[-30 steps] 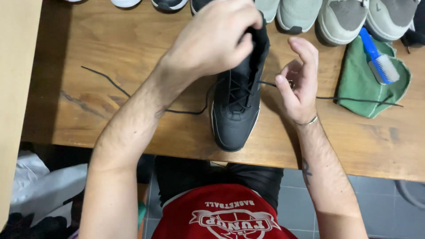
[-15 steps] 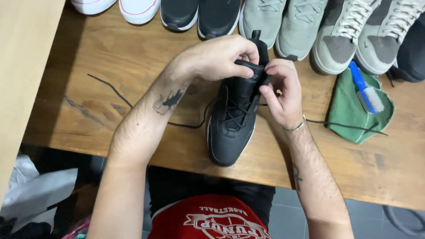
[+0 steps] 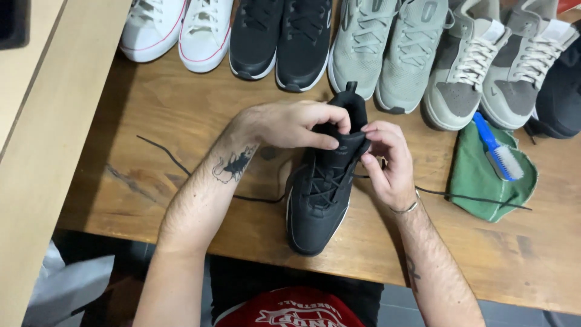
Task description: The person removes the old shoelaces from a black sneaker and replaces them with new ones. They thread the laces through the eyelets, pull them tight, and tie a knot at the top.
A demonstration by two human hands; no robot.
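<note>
A black high-top sneaker [image 3: 321,203] lies on the wooden table [image 3: 181,121], toe toward me. My left hand [image 3: 293,124] grips its collar and tongue from the left. My right hand [image 3: 387,160] pinches the right side of the upper, near the top eyelets. A black lace runs out of the shoe both ways: one end [image 3: 169,157] trails left across the table, the other end [image 3: 472,198] trails right over a green cloth.
Pairs of shoes line the far edge: white [image 3: 178,27], black [image 3: 281,36], light green [image 3: 387,42], grey [image 3: 496,60]. A blue brush [image 3: 496,148] rests on the green cloth [image 3: 484,181]. A dark shoe [image 3: 560,91] is at far right. A pale board [image 3: 42,151] stands left.
My left hand has slid from covering the shoe's top to gripping its collar. My right hand has closed in on the upper. The view has tilted up, showing more of the shoe row.
</note>
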